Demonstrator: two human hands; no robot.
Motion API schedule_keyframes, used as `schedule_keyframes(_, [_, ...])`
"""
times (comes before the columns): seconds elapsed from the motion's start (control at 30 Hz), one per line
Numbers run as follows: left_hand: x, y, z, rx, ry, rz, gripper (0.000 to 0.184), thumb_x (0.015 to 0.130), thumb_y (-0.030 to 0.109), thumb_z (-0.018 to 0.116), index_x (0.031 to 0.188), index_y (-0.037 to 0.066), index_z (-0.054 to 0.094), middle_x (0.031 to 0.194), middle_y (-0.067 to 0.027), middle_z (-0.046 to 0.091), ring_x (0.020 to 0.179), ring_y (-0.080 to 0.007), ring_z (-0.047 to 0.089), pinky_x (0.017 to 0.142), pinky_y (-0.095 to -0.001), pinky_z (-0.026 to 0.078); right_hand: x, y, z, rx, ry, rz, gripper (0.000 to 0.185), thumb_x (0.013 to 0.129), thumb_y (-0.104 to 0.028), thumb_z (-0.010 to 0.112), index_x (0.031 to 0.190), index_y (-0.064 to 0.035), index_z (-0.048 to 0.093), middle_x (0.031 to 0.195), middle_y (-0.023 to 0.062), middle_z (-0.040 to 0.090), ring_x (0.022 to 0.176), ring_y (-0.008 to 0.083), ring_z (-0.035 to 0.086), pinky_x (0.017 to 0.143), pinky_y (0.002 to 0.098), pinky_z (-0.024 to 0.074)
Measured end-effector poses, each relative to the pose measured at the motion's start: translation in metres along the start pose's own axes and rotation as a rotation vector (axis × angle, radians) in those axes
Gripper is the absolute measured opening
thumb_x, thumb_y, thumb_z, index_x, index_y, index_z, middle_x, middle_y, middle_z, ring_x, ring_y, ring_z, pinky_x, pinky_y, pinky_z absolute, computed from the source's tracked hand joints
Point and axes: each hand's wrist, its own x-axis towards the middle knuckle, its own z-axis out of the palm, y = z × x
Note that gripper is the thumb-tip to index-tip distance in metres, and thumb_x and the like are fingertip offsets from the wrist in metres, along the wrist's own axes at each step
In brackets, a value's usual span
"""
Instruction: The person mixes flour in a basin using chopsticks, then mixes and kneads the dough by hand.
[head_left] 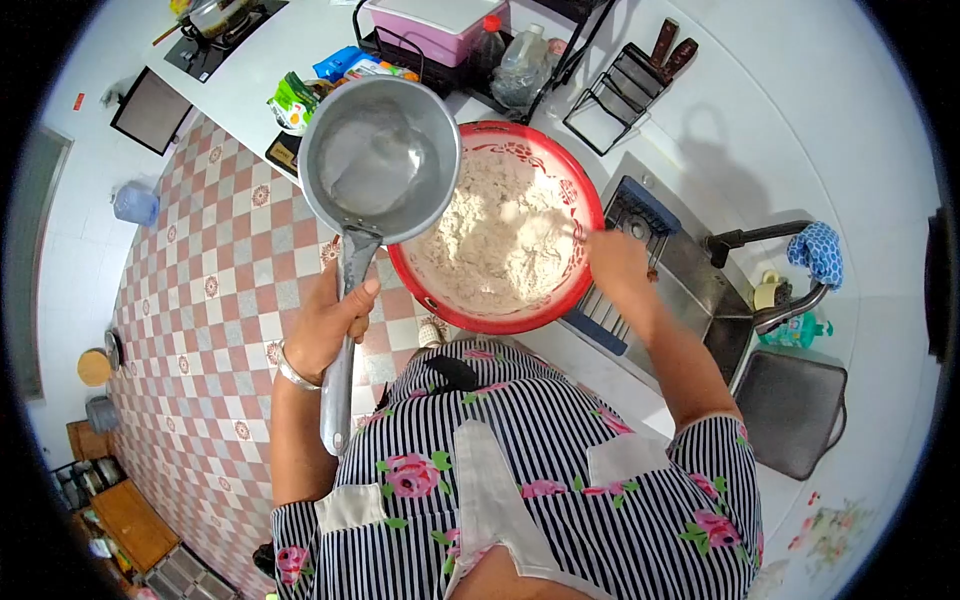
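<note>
My left hand is closed around the long handle of a grey metal water dipper. The dipper is held over the left side of a red-rimmed basin and hides part of it. Its inside looks shiny; whether water is in it I cannot tell. Pale, clumpy flour covers the basin's bottom. At the basin's right rim my right hand is closed, fingers curled. A blurred pale streak runs from it over the flour, too smeared to name.
Right of the basin is a sink with a blue-ended rack and a black faucet. A knife holder, bottles and a pink container stand behind. Food packets lie at the counter's left edge.
</note>
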Motion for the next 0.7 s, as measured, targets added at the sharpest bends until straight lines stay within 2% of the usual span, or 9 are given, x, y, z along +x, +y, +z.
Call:
schedule_keyframes(0.1, [0.000,0.002,0.003,0.015,-0.001,-0.012,0.041,0.090,0.031,0.063,0.114,0.003,0.046,0.069,0.0021,0.044,0.051,-0.0051,0.037,0.046,-0.0207,0.034,0.056,0.005,0.031,-0.002,0.055,0.091,0.021,0.088,-0.021,0.054,0.087,-0.0066,0.070,0.082,0.0154,0.069,0.080,0.0309,0.069,0.069,0.0433,0.0542])
schedule_keyframes(0.2, [0.000,0.001,0.004,0.002,0.018,-0.006,0.041,0.088,0.032,0.066,0.110,0.003,0.047,0.067,0.0019,0.044,0.050,-0.0064,0.038,0.046,-0.0222,0.035,0.062,-0.032,0.049,0.102,0.222,0.002,0.021,0.087,-0.019,0.054,0.084,-0.0069,0.070,0.076,0.0140,0.068,0.080,0.0304,0.069,0.067,0.0430,0.0540])
schedule_keyframes(0.27, [-0.001,0.001,0.005,-0.013,0.018,-0.003,0.041,0.088,0.033,0.067,0.109,0.003,0.047,0.066,0.0018,0.043,0.050,-0.0070,0.038,0.046,-0.0230,0.035,0.042,-0.054,0.047,0.005,0.069,-0.174,0.020,0.086,-0.017,0.052,0.087,-0.0073,0.070,0.078,0.0128,0.068,0.082,0.0300,0.068,0.066,0.0426,0.0540])
schedule_keyframes(0.37, [-0.001,0.003,0.006,-0.024,0.002,-0.005,0.043,0.088,0.032,0.067,0.112,0.002,0.047,0.065,0.0020,0.043,0.050,-0.0069,0.038,0.046,-0.0230,0.035,0.000,-0.059,0.037,0.017,-0.058,-0.228,0.020,0.086,-0.014,0.051,0.091,-0.0082,0.069,0.081,0.0121,0.068,0.085,0.0297,0.068,0.067,0.0421,0.0543])
schedule_keyframes(0.47, [-0.001,0.000,0.004,-0.017,0.010,-0.016,0.049,0.089,0.032,0.066,0.120,0.000,0.045,0.065,0.0024,0.042,0.050,-0.0068,0.038,0.046,-0.0230,0.035,-0.002,-0.024,0.014,-0.053,-0.110,-0.270,0.020,0.088,-0.013,0.049,0.095,-0.0088,0.068,0.085,0.0116,0.069,0.084,0.0290,0.068,0.067,0.0416,0.0546])
schedule_keyframes(0.53, [-0.003,0.002,0.006,-0.013,0.020,-0.032,0.054,0.089,0.032,0.066,0.125,-0.001,0.042,0.064,0.0026,0.042,0.050,-0.0068,0.037,0.046,-0.0231,0.035,0.019,-0.010,0.010,-0.092,0.013,-0.128,0.021,0.089,-0.017,0.049,0.093,-0.0087,0.068,0.088,0.0121,0.069,0.084,0.0296,0.068,0.070,0.0422,0.0544])
schedule_keyframes(0.63, [-0.003,0.001,0.006,-0.033,0.010,-0.023,0.059,0.089,0.032,0.066,0.130,-0.001,0.040,0.064,0.0029,0.041,0.050,-0.0067,0.037,0.047,-0.0232,0.035,0.074,-0.005,0.006,0.086,0.031,0.045,0.021,0.088,-0.017,0.052,0.092,-0.0068,0.070,0.093,0.0148,0.070,0.086,0.0291,0.069,0.070,0.0416,0.0555])
schedule_keyframes(0.7, [-0.002,0.000,0.004,-0.022,0.013,-0.019,0.056,0.089,0.032,0.066,0.126,-0.001,0.042,0.064,0.0028,0.041,0.050,-0.0067,0.037,0.046,-0.0232,0.035,0.107,-0.015,0.028,0.137,0.086,0.106,0.022,0.088,-0.018,0.052,0.094,-0.0065,0.069,0.095,0.0156,0.070,0.087,0.0285,0.069,0.070,0.0422,0.0552])
